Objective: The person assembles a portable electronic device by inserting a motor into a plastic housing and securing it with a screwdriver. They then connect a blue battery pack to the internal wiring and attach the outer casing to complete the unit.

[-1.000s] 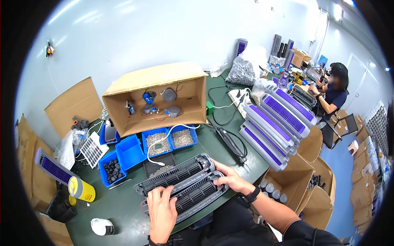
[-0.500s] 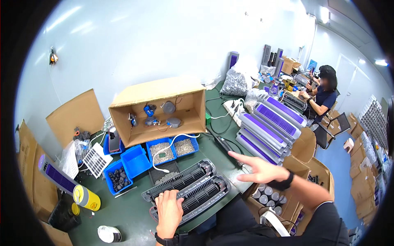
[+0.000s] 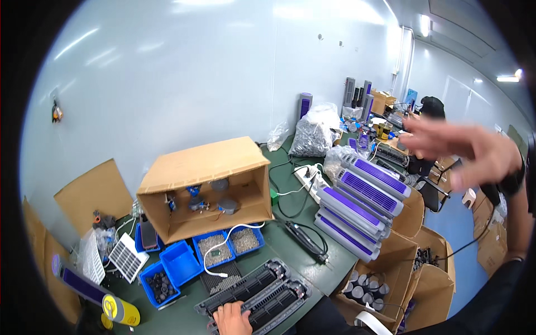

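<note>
My left hand (image 3: 233,319) rests at the left end of a long dark grey plastic fan housing (image 3: 282,304), fingers curled over its edge. The housing has two parallel halves with black slotted rollers inside. My right hand (image 3: 466,148) is raised at the far right above the boxes, smeared by motion, fingers spread and nothing visible in them. A thin dark cable (image 3: 474,241) hangs below that wrist; where it ends I cannot tell. A black electric screwdriver (image 3: 303,240) lies on the green table (image 3: 296,209), beyond the housing, its tip pointing near and right.
Blue bins (image 3: 181,262) of screws and black parts stand behind the housing. A cardboard box (image 3: 206,162) holds small motors. Purple-and-grey fan units (image 3: 354,215) are stacked at right. Open cartons (image 3: 399,257) sit below the table's right edge. A co-worker (image 3: 431,106) sits farther back.
My right hand has risen up and to the right, away from the screwdriver. My left hand stays on the housing. The view has tilted upward, so the table sits lower.
</note>
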Demonstrator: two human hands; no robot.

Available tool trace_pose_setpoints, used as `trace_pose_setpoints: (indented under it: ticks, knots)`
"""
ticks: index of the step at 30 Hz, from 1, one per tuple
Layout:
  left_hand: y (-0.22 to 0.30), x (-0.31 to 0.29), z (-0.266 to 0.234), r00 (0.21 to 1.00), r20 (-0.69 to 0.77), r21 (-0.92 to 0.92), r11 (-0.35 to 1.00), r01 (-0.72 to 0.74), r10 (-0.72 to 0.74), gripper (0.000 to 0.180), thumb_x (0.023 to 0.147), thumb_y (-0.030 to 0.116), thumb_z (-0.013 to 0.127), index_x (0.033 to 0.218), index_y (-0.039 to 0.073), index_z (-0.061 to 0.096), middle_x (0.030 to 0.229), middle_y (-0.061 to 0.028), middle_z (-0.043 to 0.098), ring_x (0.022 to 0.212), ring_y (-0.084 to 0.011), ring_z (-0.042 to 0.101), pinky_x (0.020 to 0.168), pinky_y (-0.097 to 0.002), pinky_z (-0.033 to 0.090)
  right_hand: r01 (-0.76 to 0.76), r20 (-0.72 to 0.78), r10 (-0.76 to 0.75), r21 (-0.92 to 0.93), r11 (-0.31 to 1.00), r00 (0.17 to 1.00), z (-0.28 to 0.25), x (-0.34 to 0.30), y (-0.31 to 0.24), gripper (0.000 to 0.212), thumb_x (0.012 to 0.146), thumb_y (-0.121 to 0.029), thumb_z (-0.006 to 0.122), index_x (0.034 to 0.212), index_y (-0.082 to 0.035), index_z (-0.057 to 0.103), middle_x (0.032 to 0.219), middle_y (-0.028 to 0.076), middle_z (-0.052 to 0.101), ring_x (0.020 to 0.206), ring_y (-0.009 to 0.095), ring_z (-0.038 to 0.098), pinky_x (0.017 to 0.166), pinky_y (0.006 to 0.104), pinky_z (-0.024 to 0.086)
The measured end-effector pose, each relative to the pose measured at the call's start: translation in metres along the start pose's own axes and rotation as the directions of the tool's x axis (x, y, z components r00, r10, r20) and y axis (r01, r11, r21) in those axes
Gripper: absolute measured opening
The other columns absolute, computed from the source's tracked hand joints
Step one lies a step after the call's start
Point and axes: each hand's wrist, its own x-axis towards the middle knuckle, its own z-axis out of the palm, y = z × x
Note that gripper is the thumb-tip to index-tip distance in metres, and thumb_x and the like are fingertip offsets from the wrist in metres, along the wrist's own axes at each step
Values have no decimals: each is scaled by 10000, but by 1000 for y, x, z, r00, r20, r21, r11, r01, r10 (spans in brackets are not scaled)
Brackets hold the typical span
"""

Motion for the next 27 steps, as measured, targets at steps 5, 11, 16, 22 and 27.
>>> trace_pose_setpoints:
  ticks: [5, 11, 16, 22, 27]
  knots:
    - [6, -6, -30, 996, -21, 37, 996, 83, -82, 287, 996, 157, 663, 1250, 24, 666, 1118, -209, 662, 1063, -420, 591, 957, -501, 445, 114, -284, -94, 55, 992, 954, -55, 187, 133, 903, 954, -447, 782, 1601, 55, 403, 1508, 289, 568, 1384, 315, 580, 1188, 397, 446]
    - [11, 3, -27, 994, 35, 3, 995, 103, -103, 263, 972, 93, 700, 1223, 25, 669, 1149, -199, 676, 1068, -418, 604, 975, -493, 447, -390, -798, 253, 26, 921, 547, -113, 438, 373, 657, 809, -417, 850, 1074, 170, 719, 1044, 271, 764, 1001, 355, 759, 856, 413, 588]
    - [19, 0, -31, 979, 36, 10, 980, 198, -199, 249, 938, 49, 715, 1187, 38, 699, 1139, -198, 682, 1020, -429, 599, 945, -504, 449, -481, -798, 356, 95, 872, 487, -102, 542, 455, 682, 762, -492, 847, 1107, 89, 766, 1228, 289, 740, 1191, 410, 711, 1020, 453, 559]
    - [16, 8, -30, 972, 86, -35, 975, 221, -218, 272, 912, -19, 692, 1176, 45, 709, 1131, -211, 674, 973, -433, 583, 906, -509, 445, -368, -725, 83, -245, 897, 684, -80, 583, 528, 388, 860, -316, 740, 997, 47, 759, 1023, 256, 768, 1024, 343, 763, 896, 461, 594]
    - [21, 6, -28, 969, 88, 8, 973, 233, -232, 279, 919, -29, 685, 1190, 36, 700, 1129, -214, 669, 965, -427, 586, 905, -519, 438, 140, -296, -175, -137, 981, 939, 12, 609, 458, 292, 1019, -234, 612, 1147, 15, 694, 941, 146, 760, 867, 241, 743, 810, 404, 597]
